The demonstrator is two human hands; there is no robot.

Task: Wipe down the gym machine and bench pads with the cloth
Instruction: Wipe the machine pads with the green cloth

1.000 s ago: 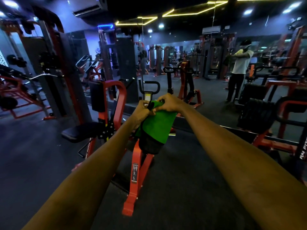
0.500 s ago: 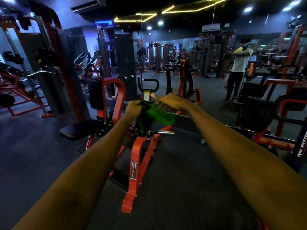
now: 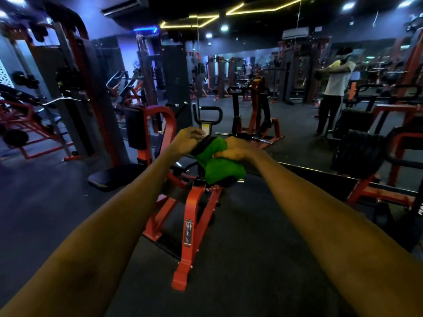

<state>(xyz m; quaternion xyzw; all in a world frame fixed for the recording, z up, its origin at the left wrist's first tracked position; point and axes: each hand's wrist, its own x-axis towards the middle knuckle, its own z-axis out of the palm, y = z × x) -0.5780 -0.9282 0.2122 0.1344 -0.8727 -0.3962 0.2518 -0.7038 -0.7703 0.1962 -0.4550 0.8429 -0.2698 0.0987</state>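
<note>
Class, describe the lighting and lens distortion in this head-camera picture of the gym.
Head view: dim overall, lit by yellow ceiling strips and a blue light; the wide-angle lens bows straight lines near the edges; the green cloth gripped by the right hand reads brightest, while the black pad held by the left hand nearly merges with the gloom.

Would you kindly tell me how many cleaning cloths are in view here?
1. The green cloth is draped over the pad of the orange machine at centre; the right hand grips the cloth, the left hand holds the pad's edge. Others could be hidden behind equipment.
</note>
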